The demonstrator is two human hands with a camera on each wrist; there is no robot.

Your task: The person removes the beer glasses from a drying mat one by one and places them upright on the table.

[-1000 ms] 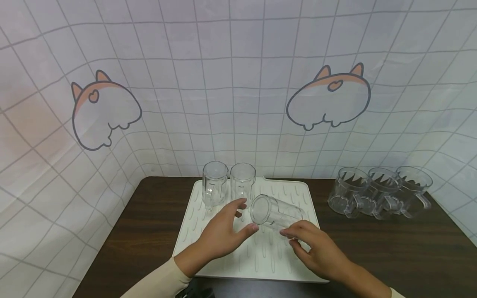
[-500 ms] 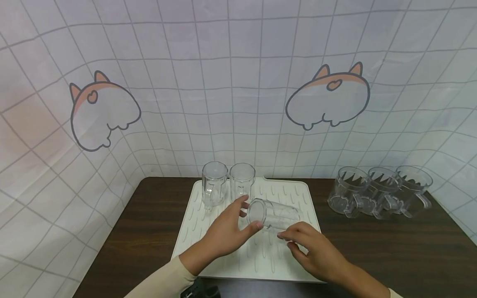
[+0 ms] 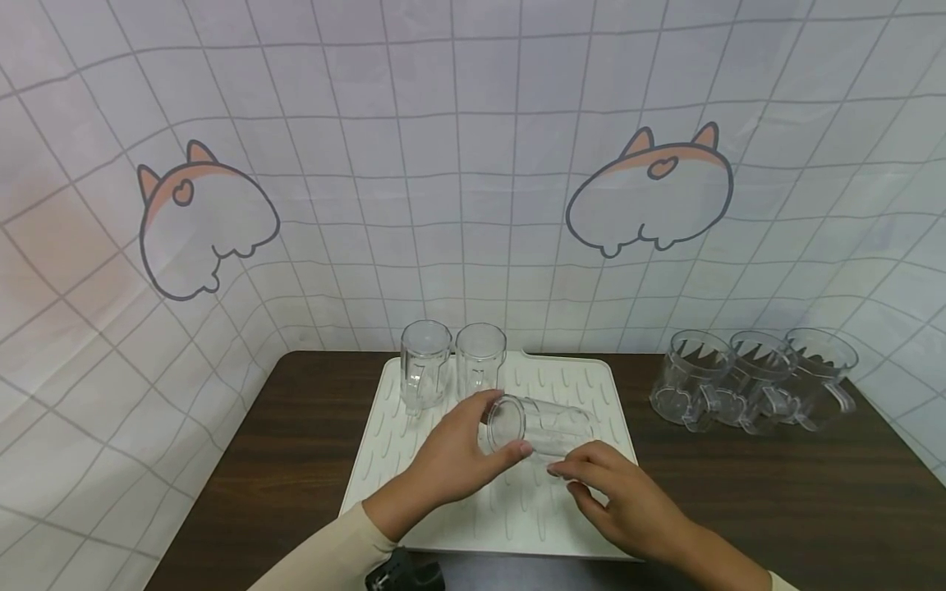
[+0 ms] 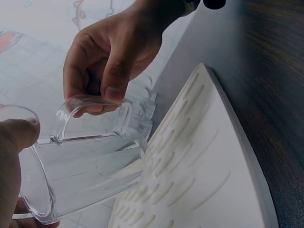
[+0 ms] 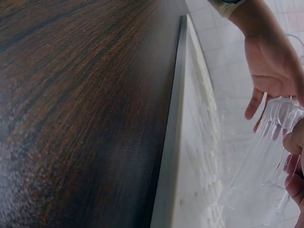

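Observation:
A clear mug [image 3: 550, 427] lies tilted on its side above the white draining mat [image 3: 517, 525], its thick base toward the left. My right hand [image 3: 628, 501] pinches its handle, thumb and fingertips meeting on it in the left wrist view. At the base end, my left hand [image 3: 451, 460] curls round the mug, with the thumb [image 4: 19, 133] on one side and fingers on the other. Just behind that hand, two clear mugs [image 3: 425, 361] stand upright side by side on the mat's back left. The left hand partly covers the right one of this pair.
Three more clear mugs [image 3: 691, 377] stand in a row at the back right of the dark wooden table [image 3: 739, 476], handles facing forward. A white gridded curtain [image 3: 458, 164] with animal drawings closes off the back and sides.
My left hand has moved right and closed round the mug's base. The mug has shifted slightly left and levelled, with the right hand still on its handle.

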